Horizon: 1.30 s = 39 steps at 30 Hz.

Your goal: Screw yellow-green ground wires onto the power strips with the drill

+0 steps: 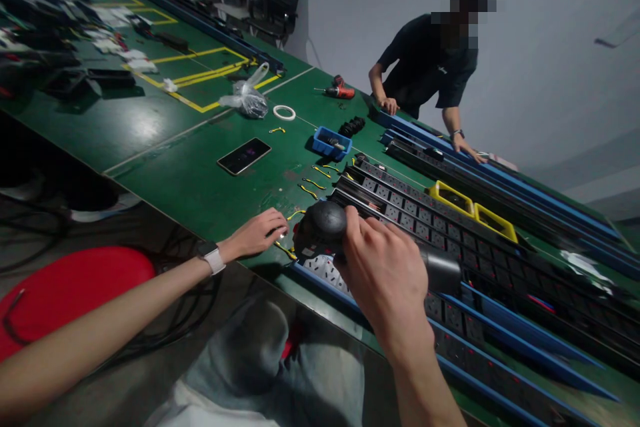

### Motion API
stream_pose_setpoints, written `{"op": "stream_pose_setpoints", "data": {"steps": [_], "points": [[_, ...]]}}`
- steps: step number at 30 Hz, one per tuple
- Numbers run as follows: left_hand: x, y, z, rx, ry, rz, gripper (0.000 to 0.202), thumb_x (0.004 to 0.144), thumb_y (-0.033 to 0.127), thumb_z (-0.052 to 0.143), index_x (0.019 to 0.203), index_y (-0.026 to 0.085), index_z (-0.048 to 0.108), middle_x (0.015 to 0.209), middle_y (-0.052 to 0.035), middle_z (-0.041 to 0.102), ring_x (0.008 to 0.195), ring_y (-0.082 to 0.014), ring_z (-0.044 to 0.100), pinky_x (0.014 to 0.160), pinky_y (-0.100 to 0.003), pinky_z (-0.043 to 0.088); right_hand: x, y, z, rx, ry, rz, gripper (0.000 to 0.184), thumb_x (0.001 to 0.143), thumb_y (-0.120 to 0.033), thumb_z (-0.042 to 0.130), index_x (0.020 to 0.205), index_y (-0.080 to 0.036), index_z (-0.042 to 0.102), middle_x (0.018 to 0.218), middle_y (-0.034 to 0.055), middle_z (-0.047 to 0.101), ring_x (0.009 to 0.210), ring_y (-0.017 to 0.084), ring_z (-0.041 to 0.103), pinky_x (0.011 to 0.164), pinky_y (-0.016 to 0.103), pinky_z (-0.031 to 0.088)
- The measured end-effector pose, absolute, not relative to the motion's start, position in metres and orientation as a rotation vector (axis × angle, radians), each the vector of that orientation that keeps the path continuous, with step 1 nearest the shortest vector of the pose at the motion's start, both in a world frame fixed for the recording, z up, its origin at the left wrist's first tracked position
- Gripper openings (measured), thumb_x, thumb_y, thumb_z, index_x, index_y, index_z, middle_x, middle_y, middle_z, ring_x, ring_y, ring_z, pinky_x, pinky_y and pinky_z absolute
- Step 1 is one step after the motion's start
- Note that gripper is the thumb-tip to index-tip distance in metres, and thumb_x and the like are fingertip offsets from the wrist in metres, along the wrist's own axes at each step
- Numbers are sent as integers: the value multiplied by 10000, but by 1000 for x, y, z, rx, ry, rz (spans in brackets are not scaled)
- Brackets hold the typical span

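Note:
My right hand [385, 273] is wrapped around a black cordless drill [323, 227], whose rounded end sits above the near end of a socket strip. A dark cylindrical part [443, 270] of it sticks out beyond the hand. Below lies the strip with white sockets [325, 272] in a blue casing, partly covered by the drill and hand. At the table's front edge my left hand [263, 232] has its fingers curled together by the strip's end. Whatever its fingertips pinch is too small to make out. Yellow wires [286, 251] lie right beside it.
Several black socket strips [415, 213] and blue profiles [545, 340] run off to the right. Short yellow wires [314, 183], a phone [244, 156], a blue bin [331, 143], yellow frames [453, 200] and a red drill [340, 89] lie around. Across the table stands a co-worker [430, 60].

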<state>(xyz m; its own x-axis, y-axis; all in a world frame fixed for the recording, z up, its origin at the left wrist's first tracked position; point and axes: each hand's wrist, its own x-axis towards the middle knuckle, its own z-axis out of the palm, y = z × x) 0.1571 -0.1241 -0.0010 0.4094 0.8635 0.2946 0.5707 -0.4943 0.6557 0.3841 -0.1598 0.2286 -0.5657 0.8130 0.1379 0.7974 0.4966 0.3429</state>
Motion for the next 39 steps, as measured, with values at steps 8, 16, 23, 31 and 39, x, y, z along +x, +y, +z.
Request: {"op": "stream_pose_setpoints", "data": {"steps": [8,16,23,31,39], "points": [[147,-119,-3,1756,1270,1076,190,877,185,566,1038,179,665,1031,-52,702,939,-187,651,807,-295,511,386,-173,225,1498,2675,682,202,807,-165,684,978,-168,577,716,13,628,664,198,609,636,325,382],[155,-119,-5,2078,1296,962,227,886,152,504,968,204,710,1013,-61,676,1011,-214,585,930,-371,469,385,-177,226,1466,2711,698,226,788,-170,735,940,-182,568,706,-4,610,671,201,600,649,335,374],[156,-119,-7,2121,1312,985,191,935,185,507,972,192,694,1025,-61,660,1000,-210,573,927,-381,464,387,-177,224,1464,2707,720,223,797,-180,718,971,-172,579,707,2,614,663,202,597,650,332,372],[156,-119,-9,2103,1408,1019,274,913,167,540,1171,205,625,1162,-76,634,1105,-229,552,1016,-436,445,400,-169,219,1598,2619,677,347,718,-212,774,1003,-166,581,696,2,629,652,213,609,632,321,392],[157,-121,-6,2187,1460,929,209,961,224,532,1141,198,635,1091,-76,634,1048,-234,547,959,-422,470,400,-180,216,1619,2637,663,297,782,-190,737,1029,-158,575,747,8,652,709,220,611,685,338,391]]}}
